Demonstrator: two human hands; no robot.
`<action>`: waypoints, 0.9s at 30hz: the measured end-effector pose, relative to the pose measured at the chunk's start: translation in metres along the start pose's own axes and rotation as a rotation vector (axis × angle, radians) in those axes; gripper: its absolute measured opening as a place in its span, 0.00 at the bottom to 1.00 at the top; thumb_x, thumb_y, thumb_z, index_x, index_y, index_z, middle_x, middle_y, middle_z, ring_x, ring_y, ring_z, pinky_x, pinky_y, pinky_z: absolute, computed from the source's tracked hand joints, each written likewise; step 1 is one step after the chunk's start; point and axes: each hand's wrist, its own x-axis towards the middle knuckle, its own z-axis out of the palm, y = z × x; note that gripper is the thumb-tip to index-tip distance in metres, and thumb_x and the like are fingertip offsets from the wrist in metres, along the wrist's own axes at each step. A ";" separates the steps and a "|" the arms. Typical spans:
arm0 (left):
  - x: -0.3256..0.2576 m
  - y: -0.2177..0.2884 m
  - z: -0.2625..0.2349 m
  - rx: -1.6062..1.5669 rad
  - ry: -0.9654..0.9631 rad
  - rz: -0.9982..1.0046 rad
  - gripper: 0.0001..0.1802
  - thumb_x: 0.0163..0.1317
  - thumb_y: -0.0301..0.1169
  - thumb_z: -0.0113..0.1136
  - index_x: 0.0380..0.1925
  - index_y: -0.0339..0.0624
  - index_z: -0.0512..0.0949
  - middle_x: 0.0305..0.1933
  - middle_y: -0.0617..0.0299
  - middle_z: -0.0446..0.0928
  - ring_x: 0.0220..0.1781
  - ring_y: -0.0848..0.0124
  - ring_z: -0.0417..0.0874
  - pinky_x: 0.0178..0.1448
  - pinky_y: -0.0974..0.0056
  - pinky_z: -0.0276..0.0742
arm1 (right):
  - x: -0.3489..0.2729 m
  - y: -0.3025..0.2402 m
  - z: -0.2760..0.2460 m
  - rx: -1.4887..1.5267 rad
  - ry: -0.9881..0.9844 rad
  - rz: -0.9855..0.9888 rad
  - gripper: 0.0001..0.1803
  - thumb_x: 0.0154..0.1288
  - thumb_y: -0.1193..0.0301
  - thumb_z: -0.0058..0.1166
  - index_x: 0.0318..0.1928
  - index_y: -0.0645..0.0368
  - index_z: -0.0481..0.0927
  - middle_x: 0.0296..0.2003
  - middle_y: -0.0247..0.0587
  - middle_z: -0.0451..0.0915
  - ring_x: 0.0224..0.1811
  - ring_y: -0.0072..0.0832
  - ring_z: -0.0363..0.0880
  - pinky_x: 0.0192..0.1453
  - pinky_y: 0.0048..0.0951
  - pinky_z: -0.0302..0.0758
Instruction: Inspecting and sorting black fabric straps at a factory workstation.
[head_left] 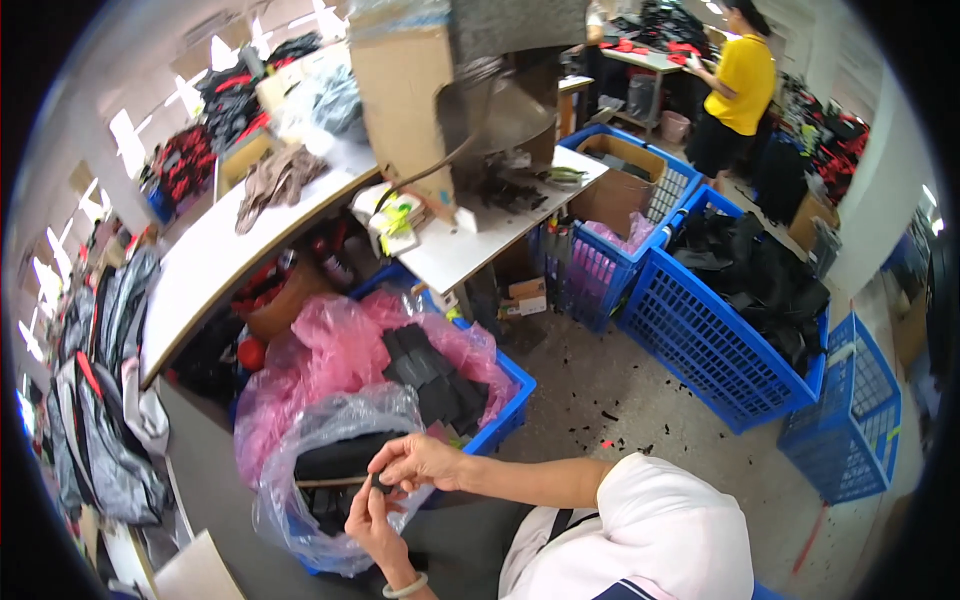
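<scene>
Over a clear plastic bag (290, 480), my two hands meet around a small black piece (380, 483), too small to make out its kind. My right hand (425, 460) reaches in from the right and pinches the piece from above. From below, my left hand (375, 530) has its fingertips closed on the same piece; a pale bangle (405, 587) circles that wrist. Inside the bag, black material (345, 455) shows behind the hands. Just beyond lie a pink plastic bag (340, 345) and stacked black fabric pieces (430, 375) in a blue crate (515, 405).
A white worktable (200, 270) stands ahead, with a dusty machine (500, 110) at its right. Blue crates (720, 340), one full of black scraps (750, 270), stand to the right. A person in yellow (742, 85) is farther back. Grey-black garments (100, 400) hang at left.
</scene>
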 end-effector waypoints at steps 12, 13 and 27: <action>0.004 -0.002 0.010 -0.142 0.074 -0.169 0.07 0.61 0.23 0.54 0.36 0.29 0.78 0.24 0.59 0.79 0.22 0.76 0.80 0.27 0.73 0.78 | -0.015 -0.006 -0.003 -0.310 0.051 -0.158 0.15 0.56 0.78 0.58 0.46 0.61 0.78 0.29 0.31 0.79 0.24 0.15 0.76 0.27 0.14 0.69; 0.000 -0.005 0.009 -0.139 0.103 -0.183 0.07 0.61 0.23 0.54 0.36 0.29 0.78 0.24 0.59 0.79 0.22 0.76 0.80 0.27 0.73 0.78 | -0.015 -0.005 0.002 -0.366 0.069 -0.140 0.14 0.56 0.79 0.58 0.45 0.63 0.78 0.28 0.31 0.78 0.23 0.14 0.74 0.25 0.13 0.67; 0.000 -0.033 0.012 0.002 0.181 -0.142 0.10 0.61 0.22 0.52 0.41 0.30 0.76 0.30 0.60 0.78 0.26 0.78 0.77 0.29 0.76 0.73 | 0.012 0.021 -0.018 -0.319 0.037 -0.211 0.14 0.54 0.77 0.61 0.40 0.64 0.73 0.31 0.42 0.78 0.26 0.23 0.78 0.28 0.25 0.76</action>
